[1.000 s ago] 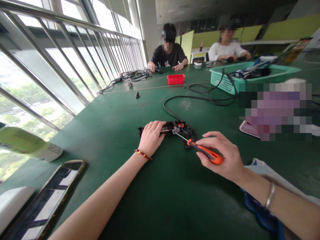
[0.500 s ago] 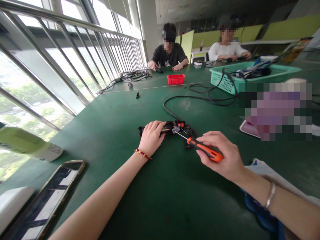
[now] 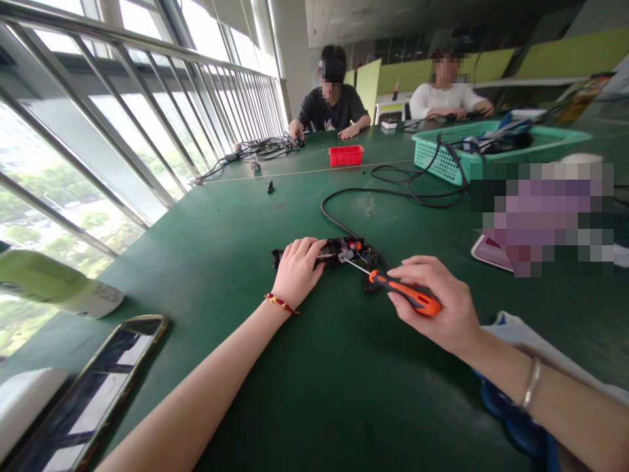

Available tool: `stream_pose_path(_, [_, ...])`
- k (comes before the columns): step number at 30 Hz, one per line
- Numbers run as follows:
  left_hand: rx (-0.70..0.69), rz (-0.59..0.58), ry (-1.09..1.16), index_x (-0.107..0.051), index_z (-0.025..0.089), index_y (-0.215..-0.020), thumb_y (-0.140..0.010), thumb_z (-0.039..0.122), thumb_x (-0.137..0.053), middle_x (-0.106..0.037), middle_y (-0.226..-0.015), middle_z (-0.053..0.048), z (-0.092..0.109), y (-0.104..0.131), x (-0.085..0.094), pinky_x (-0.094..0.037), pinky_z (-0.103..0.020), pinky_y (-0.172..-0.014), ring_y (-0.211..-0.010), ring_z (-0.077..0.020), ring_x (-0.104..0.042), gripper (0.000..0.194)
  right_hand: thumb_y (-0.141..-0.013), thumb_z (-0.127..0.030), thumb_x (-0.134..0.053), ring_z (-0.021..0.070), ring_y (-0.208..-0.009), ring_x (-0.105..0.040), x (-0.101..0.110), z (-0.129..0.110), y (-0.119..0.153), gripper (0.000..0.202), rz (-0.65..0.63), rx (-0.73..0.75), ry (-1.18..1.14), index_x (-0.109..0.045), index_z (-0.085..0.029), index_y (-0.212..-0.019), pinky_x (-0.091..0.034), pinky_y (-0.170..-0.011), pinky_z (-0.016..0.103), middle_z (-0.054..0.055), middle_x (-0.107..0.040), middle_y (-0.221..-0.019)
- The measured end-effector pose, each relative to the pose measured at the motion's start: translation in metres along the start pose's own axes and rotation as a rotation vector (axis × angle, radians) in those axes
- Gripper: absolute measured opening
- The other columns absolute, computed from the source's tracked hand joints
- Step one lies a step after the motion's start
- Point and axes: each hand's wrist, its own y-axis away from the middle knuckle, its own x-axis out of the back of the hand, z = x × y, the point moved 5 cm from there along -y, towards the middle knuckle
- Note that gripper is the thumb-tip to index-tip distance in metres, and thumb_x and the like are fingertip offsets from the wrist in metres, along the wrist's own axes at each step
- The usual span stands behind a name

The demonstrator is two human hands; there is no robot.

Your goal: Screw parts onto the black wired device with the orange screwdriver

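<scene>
A black opened device [image 3: 331, 250] with coloured wires and a small red part lies on the green table, and a black cable runs from it. My left hand [image 3: 299, 265] is closed around its left part, holding it against the table. In my right hand [image 3: 437, 301] is an orange and black screwdriver [image 3: 407, 294], gripped by the handle between thumb and fingers. Its shaft points left, and its tip meets a grey part in the device's open middle; the exact contact is too small to tell.
A red tray [image 3: 346, 156] and a green basket [image 3: 442, 157] of parts stand farther back, with cable loops [image 3: 417, 190] between. Phone [image 3: 98, 393] and bottle [image 3: 54, 282] are at left, cloth [image 3: 521, 341] at right. Two people sit across the table.
The screwdriver handle and my right hand have shifted very slightly to the right. Across the table, the dark-shirted person's hand has moved left toward the cable pile. My left hand stays in place.
</scene>
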Motion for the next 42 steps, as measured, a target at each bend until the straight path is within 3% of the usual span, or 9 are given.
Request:
stream_pose_path(5, [0.006,-0.010,-0.003,-0.051,0.017,-0.116,-0.081,0.018,-0.051,-0.058,-0.110,-0.007,0.000,0.000,0.000,-0.041,-0.036,-0.088,-0.100,-0.0230,-0.050,0.035,-0.069,-0.011,-0.063,0.0221,-0.084,-0.062,0.004,0.001,0.003,0.043,0.101,0.008,-0.027,-0.051,-0.021,-0.109,-0.053,-0.071,0.037,0.007,-0.064,-0.089])
stream_pose_path(12, [0.000,-0.002,0.001,-0.051,0.017,-0.116,-0.080,0.018,-0.052,-0.058,-0.110,-0.007,0.000,0.000,0.000,-0.042,-0.036,-0.088,-0.100,-0.0229,-0.050,0.035,-0.073,-0.016,-0.061,0.0164,-0.065,-0.061,-0.003,-0.002,0.001,0.026,-0.036,0.054,0.001,-0.053,-0.024,-0.096,-0.054,-0.074,0.039,-0.001,-0.066,-0.074])
stream_pose_path(18, [0.010,-0.015,-0.005,-0.051,0.018,-0.115,-0.080,0.018,-0.052,-0.058,-0.110,-0.007,0.001,0.000,0.001,-0.042,-0.037,-0.087,-0.100,-0.0232,-0.050,0.035,-0.070,-0.011,-0.064,0.0213,-0.084,-0.063,0.003,0.000,0.005,0.046,0.092,0.032,-0.031,-0.049,-0.022,-0.111,-0.054,-0.071,0.037,0.006,-0.064,-0.089])
stream_pose_path(25, [0.031,-0.008,-0.033,-0.052,0.020,-0.115,-0.081,0.020,-0.053,-0.058,-0.108,-0.007,0.001,0.000,0.003,-0.043,-0.037,-0.083,-0.098,-0.0238,-0.051,0.034,-0.075,-0.018,-0.061,0.0183,-0.070,-0.062,-0.001,-0.001,0.000,0.023,-0.013,0.027,0.024,-0.053,-0.024,-0.096,-0.054,-0.069,0.037,0.001,-0.065,-0.076])
stream_pose_path(28, [0.029,-0.004,-0.048,-0.052,0.019,-0.114,-0.081,0.021,-0.053,-0.058,-0.108,-0.007,0.003,0.001,0.004,-0.043,-0.036,-0.083,-0.097,-0.0236,-0.051,0.033,-0.073,-0.016,-0.063,0.0185,-0.074,-0.062,0.001,0.003,0.003,0.033,0.040,-0.037,-0.002,-0.052,-0.023,-0.104,-0.054,-0.068,0.035,0.004,-0.064,-0.084])
stream_pose_path(32, [0.028,0.001,-0.064,-0.053,0.019,-0.114,-0.082,0.021,-0.052,-0.058,-0.106,-0.007,0.003,0.002,0.004,-0.044,-0.037,-0.082,-0.097,-0.0241,-0.051,0.032,-0.070,-0.009,-0.064,0.0218,-0.087,-0.061,0.004,0.004,0.006,0.049,0.127,-0.013,-0.053,-0.048,-0.023,-0.114,-0.053,-0.073,0.038,0.007,-0.062,-0.095])
stream_pose_path(35, [0.028,0.005,-0.066,-0.052,0.020,-0.115,-0.083,0.022,-0.052,-0.058,-0.106,-0.008,0.003,0.002,0.003,-0.044,-0.038,-0.081,-0.097,-0.0244,-0.051,0.033,-0.071,-0.013,-0.064,0.0214,-0.084,-0.062,0.002,0.002,0.004,0.041,0.084,-0.003,-0.014,-0.051,-0.024,-0.108,-0.054,-0.073,0.038,0.005,-0.063,-0.089])
stream_pose_path(39, [0.044,0.015,-0.080,-0.052,0.020,-0.116,-0.083,0.023,-0.052,-0.058,-0.106,-0.009,0.001,0.001,0.003,-0.044,-0.038,-0.081,-0.096,-0.0246,-0.051,0.033,-0.077,-0.019,-0.060,0.0158,-0.063,-0.061,-0.003,0.004,0.002,0.022,-0.039,-0.079,0.001,-0.054,-0.024,-0.097,-0.054,-0.070,0.036,0.000,-0.063,-0.073])
stream_pose_path(42, [0.055,0.018,-0.080,-0.052,0.019,-0.115,-0.082,0.023,-0.052,-0.058,-0.106,-0.008,0.000,0.001,0.003,-0.044,-0.038,-0.081,-0.096,-0.0246,-0.051,0.033,-0.075,-0.019,-0.062,0.0166,-0.069,-0.062,-0.003,0.010,0.005,0.032,0.003,-0.162,-0.017,-0.052,-0.023,-0.105,-0.054,-0.069,0.034,0.001,-0.063,-0.078])
